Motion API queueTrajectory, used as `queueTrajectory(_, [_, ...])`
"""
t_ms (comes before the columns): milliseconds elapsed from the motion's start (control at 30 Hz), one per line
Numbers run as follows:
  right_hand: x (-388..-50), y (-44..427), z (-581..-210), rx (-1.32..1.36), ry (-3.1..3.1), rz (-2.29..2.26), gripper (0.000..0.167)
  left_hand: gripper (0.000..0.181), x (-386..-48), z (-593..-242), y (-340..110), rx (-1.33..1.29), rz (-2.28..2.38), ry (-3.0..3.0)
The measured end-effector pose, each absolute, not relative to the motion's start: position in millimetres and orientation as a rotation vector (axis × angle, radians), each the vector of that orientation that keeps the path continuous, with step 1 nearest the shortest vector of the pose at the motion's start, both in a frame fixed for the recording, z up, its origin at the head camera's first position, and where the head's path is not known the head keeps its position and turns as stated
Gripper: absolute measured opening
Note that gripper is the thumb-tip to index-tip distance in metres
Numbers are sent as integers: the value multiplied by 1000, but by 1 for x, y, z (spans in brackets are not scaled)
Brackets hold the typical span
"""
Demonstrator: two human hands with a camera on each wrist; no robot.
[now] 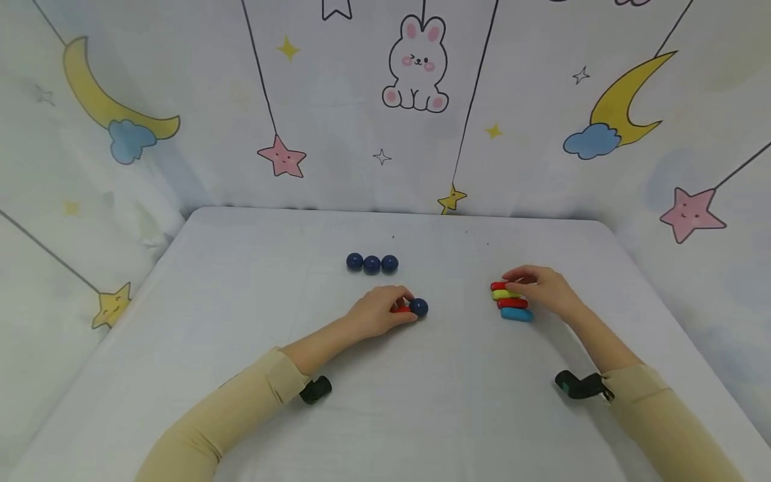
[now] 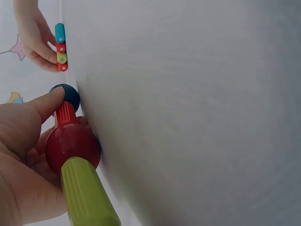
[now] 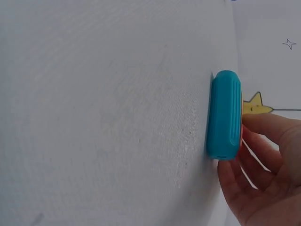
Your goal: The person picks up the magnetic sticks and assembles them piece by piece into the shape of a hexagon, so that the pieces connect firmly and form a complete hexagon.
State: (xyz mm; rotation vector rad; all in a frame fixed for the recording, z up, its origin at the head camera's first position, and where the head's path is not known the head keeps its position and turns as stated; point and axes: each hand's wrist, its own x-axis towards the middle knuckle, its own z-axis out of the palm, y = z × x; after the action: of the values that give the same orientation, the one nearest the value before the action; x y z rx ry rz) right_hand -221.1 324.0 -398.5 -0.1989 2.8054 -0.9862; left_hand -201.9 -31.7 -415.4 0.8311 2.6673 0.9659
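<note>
A dark blue ball (image 1: 418, 307) and a red stick (image 1: 402, 309) are joined end to end, pinched by the left hand (image 1: 378, 313). In the left wrist view a dark red ball (image 2: 73, 148) and a yellow-green stick (image 2: 88, 193) continue that line toward the camera. The right hand (image 1: 547, 290) has its thumb and fingers around the farthest red stick (image 1: 497, 286) of a row of short sticks. Beside that lie a yellow-green stick (image 1: 504, 294), another red stick (image 1: 512, 304) and, nearest, a blue stick (image 1: 517, 314). The right wrist view shows the blue stick (image 3: 225, 115) hiding the others.
Three dark blue balls (image 1: 371, 265) sit side by side farther back on the white table (image 1: 446, 402). A white cloth (image 1: 349, 134) printed with stars, moons and a rabbit hangs behind the table. Small black devices (image 1: 316, 389) show at both sleeves.
</note>
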Motion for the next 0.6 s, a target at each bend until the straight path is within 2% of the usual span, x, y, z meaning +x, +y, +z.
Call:
queueTrajectory(267, [-230,308,-397,-212,2743,-974,43,34,-202,-415,-35,830,970,2654])
queueTrajectory(433, [-234,293,-399,-282,2760,-952,37,33,-201,-416,-37,846,982,2652])
queueTrajectory(600, [-234,275,-408,-473,2803,-937,27,34,-200,-415,-39,844,976,2657])
